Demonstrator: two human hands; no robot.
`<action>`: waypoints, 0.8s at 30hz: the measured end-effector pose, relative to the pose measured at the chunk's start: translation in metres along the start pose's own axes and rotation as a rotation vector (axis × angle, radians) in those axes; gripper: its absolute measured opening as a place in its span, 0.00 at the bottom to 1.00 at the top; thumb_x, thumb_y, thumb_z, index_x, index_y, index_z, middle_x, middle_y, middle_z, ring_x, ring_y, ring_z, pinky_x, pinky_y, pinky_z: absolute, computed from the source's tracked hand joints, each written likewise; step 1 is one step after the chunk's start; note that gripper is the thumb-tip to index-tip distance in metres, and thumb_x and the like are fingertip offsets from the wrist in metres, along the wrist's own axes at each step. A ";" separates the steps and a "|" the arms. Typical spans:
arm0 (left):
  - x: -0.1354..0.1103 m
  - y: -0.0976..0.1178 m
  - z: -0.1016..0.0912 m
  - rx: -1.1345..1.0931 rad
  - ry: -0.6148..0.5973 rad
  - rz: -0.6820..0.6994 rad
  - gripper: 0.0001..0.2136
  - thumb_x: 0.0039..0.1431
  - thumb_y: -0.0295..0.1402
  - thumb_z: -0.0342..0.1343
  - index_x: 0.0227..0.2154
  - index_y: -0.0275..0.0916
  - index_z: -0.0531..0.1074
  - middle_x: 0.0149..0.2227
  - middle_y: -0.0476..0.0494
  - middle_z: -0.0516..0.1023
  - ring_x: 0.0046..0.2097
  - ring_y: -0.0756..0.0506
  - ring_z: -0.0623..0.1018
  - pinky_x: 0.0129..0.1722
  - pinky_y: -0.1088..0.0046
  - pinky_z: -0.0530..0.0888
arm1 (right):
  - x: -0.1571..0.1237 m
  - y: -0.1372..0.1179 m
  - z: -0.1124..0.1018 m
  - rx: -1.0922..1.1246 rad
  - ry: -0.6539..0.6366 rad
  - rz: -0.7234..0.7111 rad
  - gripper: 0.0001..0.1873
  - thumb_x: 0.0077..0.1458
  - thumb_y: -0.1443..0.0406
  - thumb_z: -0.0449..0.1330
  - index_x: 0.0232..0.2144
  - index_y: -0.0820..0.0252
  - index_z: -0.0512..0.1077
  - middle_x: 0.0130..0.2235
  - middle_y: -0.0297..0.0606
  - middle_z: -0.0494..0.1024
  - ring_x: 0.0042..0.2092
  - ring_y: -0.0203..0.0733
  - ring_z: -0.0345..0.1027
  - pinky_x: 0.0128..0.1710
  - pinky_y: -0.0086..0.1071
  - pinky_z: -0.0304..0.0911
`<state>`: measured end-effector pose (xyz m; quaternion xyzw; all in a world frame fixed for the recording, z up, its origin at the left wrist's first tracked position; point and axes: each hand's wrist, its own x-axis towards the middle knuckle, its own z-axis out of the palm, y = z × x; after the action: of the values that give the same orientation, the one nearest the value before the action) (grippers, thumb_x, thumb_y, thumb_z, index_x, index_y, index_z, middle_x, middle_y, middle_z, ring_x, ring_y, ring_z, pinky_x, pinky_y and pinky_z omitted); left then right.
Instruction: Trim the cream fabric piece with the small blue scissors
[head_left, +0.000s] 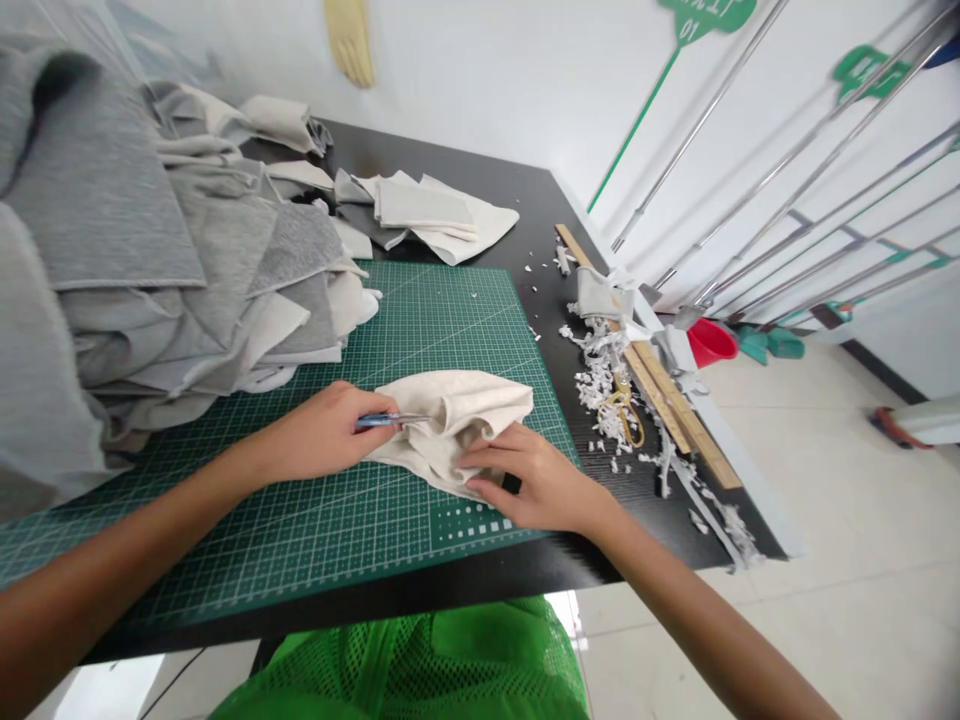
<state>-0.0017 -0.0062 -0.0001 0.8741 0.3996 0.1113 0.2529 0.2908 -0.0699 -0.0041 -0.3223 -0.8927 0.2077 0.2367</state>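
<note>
A crumpled cream fabric piece (pixel 457 410) lies on the green cutting mat (pixel 337 510). My left hand (pixel 322 435) is closed round a small blue-handled tool (pixel 390 420) whose metal tip points into the fabric. My right hand (pixel 536 480) presses on the fabric's near right corner, fingers curled and pinching the cloth.
A big heap of grey fabric (pixel 127 260) fills the left side and overlaps the mat. Folded cream pieces (pixel 431 215) lie at the back. A wooden ruler (pixel 645 365), yellow-handled scissors (pixel 626 410) and fabric scraps lie along the black table's right edge. A green mesh bag (pixel 420 665) hangs below the front edge.
</note>
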 end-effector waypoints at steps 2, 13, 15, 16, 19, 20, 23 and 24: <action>0.000 0.001 0.000 -0.002 -0.007 -0.009 0.13 0.65 0.37 0.50 0.30 0.40 0.76 0.22 0.53 0.72 0.25 0.51 0.71 0.29 0.74 0.61 | 0.002 -0.004 -0.005 -0.002 -0.110 0.017 0.14 0.61 0.66 0.63 0.49 0.59 0.77 0.48 0.42 0.80 0.50 0.47 0.73 0.53 0.42 0.67; -0.001 0.003 -0.001 -0.001 -0.033 -0.020 0.11 0.65 0.37 0.51 0.31 0.40 0.75 0.22 0.55 0.71 0.25 0.53 0.71 0.29 0.75 0.60 | 0.005 -0.002 -0.007 -0.088 -0.159 -0.012 0.07 0.57 0.73 0.58 0.38 0.62 0.71 0.43 0.43 0.77 0.44 0.46 0.70 0.46 0.38 0.65; -0.001 0.002 -0.002 -0.005 -0.034 -0.016 0.11 0.65 0.37 0.51 0.31 0.40 0.76 0.22 0.55 0.71 0.25 0.52 0.72 0.29 0.75 0.61 | 0.001 -0.001 -0.007 -0.089 -0.104 -0.007 0.06 0.58 0.73 0.57 0.38 0.61 0.70 0.40 0.42 0.79 0.41 0.45 0.71 0.45 0.38 0.65; -0.001 0.002 -0.002 -0.008 -0.034 -0.012 0.11 0.66 0.37 0.51 0.31 0.41 0.76 0.22 0.55 0.71 0.25 0.52 0.72 0.29 0.75 0.61 | -0.002 -0.001 -0.007 -0.084 -0.072 -0.008 0.06 0.58 0.73 0.57 0.38 0.61 0.71 0.39 0.41 0.79 0.40 0.45 0.72 0.45 0.38 0.65; -0.002 0.000 -0.002 -0.021 -0.036 0.009 0.10 0.65 0.37 0.52 0.32 0.41 0.76 0.22 0.55 0.71 0.24 0.53 0.71 0.28 0.76 0.61 | -0.009 0.001 -0.010 -0.040 0.018 -0.012 0.06 0.60 0.72 0.59 0.39 0.60 0.73 0.37 0.40 0.81 0.39 0.43 0.74 0.45 0.38 0.67; -0.003 0.000 -0.001 -0.026 -0.034 0.017 0.10 0.65 0.37 0.53 0.32 0.41 0.76 0.22 0.55 0.72 0.24 0.53 0.72 0.28 0.76 0.62 | -0.012 0.003 -0.011 -0.013 0.040 -0.014 0.06 0.61 0.72 0.60 0.39 0.60 0.75 0.38 0.39 0.82 0.39 0.42 0.74 0.45 0.37 0.68; -0.004 -0.002 0.000 -0.040 0.002 0.033 0.08 0.64 0.36 0.54 0.33 0.42 0.78 0.22 0.55 0.73 0.23 0.52 0.72 0.27 0.75 0.62 | -0.019 0.009 -0.014 0.089 0.074 -0.024 0.06 0.64 0.70 0.60 0.39 0.59 0.78 0.39 0.39 0.84 0.40 0.40 0.77 0.44 0.34 0.71; -0.005 -0.001 0.000 -0.046 0.027 0.034 0.07 0.63 0.36 0.56 0.34 0.42 0.78 0.23 0.55 0.75 0.23 0.52 0.73 0.27 0.75 0.63 | -0.021 0.011 -0.015 0.116 0.080 -0.031 0.07 0.64 0.70 0.60 0.39 0.59 0.79 0.39 0.39 0.84 0.41 0.40 0.78 0.44 0.33 0.72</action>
<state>-0.0052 -0.0097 -0.0007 0.8731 0.3852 0.1368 0.2656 0.3185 -0.0727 -0.0044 -0.3023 -0.8738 0.2426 0.2936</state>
